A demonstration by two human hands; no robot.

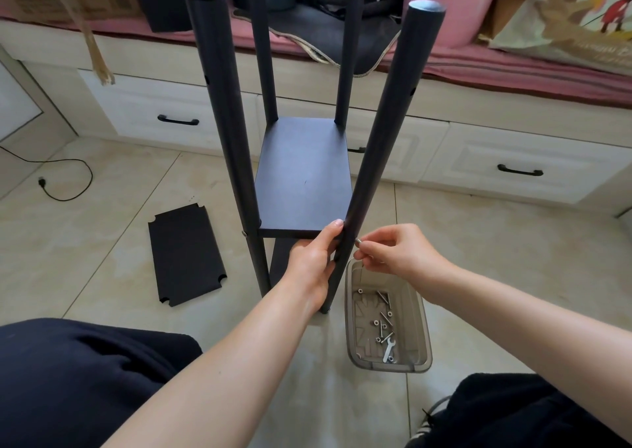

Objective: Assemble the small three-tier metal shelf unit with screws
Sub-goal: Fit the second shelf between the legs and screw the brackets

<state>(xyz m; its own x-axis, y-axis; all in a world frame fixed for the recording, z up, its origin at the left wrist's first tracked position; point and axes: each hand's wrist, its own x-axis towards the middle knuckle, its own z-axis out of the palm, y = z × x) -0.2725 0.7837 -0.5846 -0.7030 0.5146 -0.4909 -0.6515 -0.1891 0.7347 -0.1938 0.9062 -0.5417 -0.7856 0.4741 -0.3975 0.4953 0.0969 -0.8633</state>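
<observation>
The dark metal shelf unit stands upright on the tiled floor, with four round posts and a mounted shelf board (302, 174); a lower board shows beneath it. My left hand (313, 259) grips the near right post (383, 139) at the shelf's front corner. My right hand (393, 249) pinches a small silver screw (359, 241) against that post's outer side. A screw head shows on the near left post (219, 105) at shelf level. One loose dark shelf board (186, 254) with notched corners lies flat on the floor to the left.
A clear plastic tray (424, 331) by the post's foot holds several screws, nuts and a small wrench (389, 350). White drawers (178, 112) under a pink-cushioned bench stand behind. A black cable (68, 177) lies on the floor at left. My knees fill both lower corners.
</observation>
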